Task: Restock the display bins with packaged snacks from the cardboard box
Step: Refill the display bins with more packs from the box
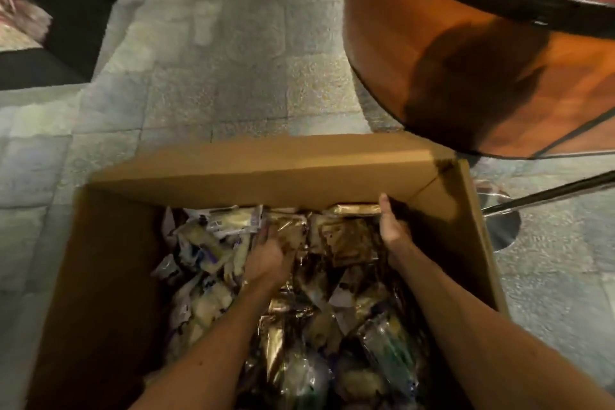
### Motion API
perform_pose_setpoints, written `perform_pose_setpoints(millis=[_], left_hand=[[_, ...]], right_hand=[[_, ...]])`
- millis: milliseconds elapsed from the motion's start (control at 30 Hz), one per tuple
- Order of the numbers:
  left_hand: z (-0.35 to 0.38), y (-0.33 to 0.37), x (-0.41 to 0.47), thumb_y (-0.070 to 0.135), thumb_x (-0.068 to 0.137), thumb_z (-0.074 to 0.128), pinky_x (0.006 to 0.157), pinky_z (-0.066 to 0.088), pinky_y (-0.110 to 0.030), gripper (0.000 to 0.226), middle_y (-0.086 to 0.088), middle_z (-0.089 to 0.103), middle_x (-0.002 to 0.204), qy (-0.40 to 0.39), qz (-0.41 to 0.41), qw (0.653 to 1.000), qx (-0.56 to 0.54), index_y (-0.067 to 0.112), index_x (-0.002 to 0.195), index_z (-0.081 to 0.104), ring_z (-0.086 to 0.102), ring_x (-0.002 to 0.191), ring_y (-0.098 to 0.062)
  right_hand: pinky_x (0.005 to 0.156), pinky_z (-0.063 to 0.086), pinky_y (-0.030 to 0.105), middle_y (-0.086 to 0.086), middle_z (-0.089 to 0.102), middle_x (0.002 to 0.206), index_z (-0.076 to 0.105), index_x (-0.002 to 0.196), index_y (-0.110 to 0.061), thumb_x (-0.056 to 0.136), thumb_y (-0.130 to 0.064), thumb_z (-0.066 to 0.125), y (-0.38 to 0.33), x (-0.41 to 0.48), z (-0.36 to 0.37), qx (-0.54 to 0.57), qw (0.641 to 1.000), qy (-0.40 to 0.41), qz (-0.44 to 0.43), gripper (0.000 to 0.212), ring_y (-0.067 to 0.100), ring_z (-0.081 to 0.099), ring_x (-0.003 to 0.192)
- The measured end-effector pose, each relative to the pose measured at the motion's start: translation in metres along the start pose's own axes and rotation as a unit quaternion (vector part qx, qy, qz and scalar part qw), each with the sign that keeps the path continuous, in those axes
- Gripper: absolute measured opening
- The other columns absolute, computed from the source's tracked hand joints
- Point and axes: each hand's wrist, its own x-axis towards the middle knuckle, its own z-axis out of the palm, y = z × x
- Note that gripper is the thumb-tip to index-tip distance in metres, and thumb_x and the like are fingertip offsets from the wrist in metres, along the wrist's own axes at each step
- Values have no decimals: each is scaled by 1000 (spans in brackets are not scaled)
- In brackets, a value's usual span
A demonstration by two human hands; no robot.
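Tiled floor (216, 60) w/ cardboard box (266, 173) — left hand (269, 255) & right hand (392, 230) dug into snack packs (346, 240) — grip can't tell.

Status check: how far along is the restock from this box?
Done: nothing shows as stocked; no bin's inside is in view. In hand: left hand and right hand reach among the brown packets at the far end of the cardboard box, none lifted out. Left: the box is heaped with snacks, pale packets on its left, so most stocking likely remains.
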Motion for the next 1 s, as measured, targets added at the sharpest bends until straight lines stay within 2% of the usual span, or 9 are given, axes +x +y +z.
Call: perform_pose_setpoints(millis=[100,267,400,500,633,700,800,900,1000], left_hand=[[13,-3,29,25,101,51,123,18,-41,65,-1,13,166,5,133,983,124,19,157,20,10,153,-23],[22,2,48,12,93,60,114,31,-48,69,-14,34,155,28,168,961,216,10,153,27,29,145,-32],[19,10,56,25,99,54,110,38,-47,61,-17,39,147,14,141,966,218,8,151,26,37,138,-34],[10,17,64,40,101,47,106,34,-42,54,-12,47,143,-7,129,957,261,12,145,32,41,131,-30],[5,16,67,51,95,54,106,32,-41,57,-9,43,143,-33,132,923,359,18,140,44,36,131,-28],[5,14,68,52,93,56,107,31,-43,56,-9,42,142,-22,159,913,375,18,136,47,36,132,-28],[5,5,69,47,95,56,116,23,-44,61,-10,46,145,-42,176,925,333,13,142,39,38,137,-29],[0,-1,70,43,87,69,111,30,-41,79,-10,50,144,-69,156,939,297,11,146,27,42,135,-29],[-14,-3,72,42,84,73,111,28,-43,84,-10,43,146,-101,125,939,304,14,149,26,36,136,-31]], right_hand=[[115,36,45,7,43,152,40,152,-15,82,-76,55,18,26,12,39,999,-13,4,94,33,44,136],[98,53,50,15,56,139,45,145,-7,66,-59,79,40,51,15,80,996,-23,26,100,34,60,119],[56,59,35,16,67,121,54,135,-14,69,-32,78,41,51,18,68,995,-63,23,72,31,70,95],[64,60,38,12,67,114,50,127,-38,81,-10,68,37,38,15,16,996,-91,9,57,32,69,95],[54,47,24,7,66,99,63,105,-19,94,-36,60,17,28,7,-1,987,-153,49,20,19,62,78],[53,46,24,3,64,103,60,111,-22,96,-45,61,12,35,6,-9,986,-157,54,27,15,60,80],[45,51,23,10,68,116,63,123,-8,91,-25,73,17,39,16,-18,987,-153,50,38,21,66,87],[51,55,30,11,67,105,64,116,0,83,-6,78,21,37,18,-27,987,-145,57,36,24,66,84],[59,59,35,13,71,103,66,117,1,77,-10,84,21,31,16,-36,976,-192,93,45,27,71,85]])
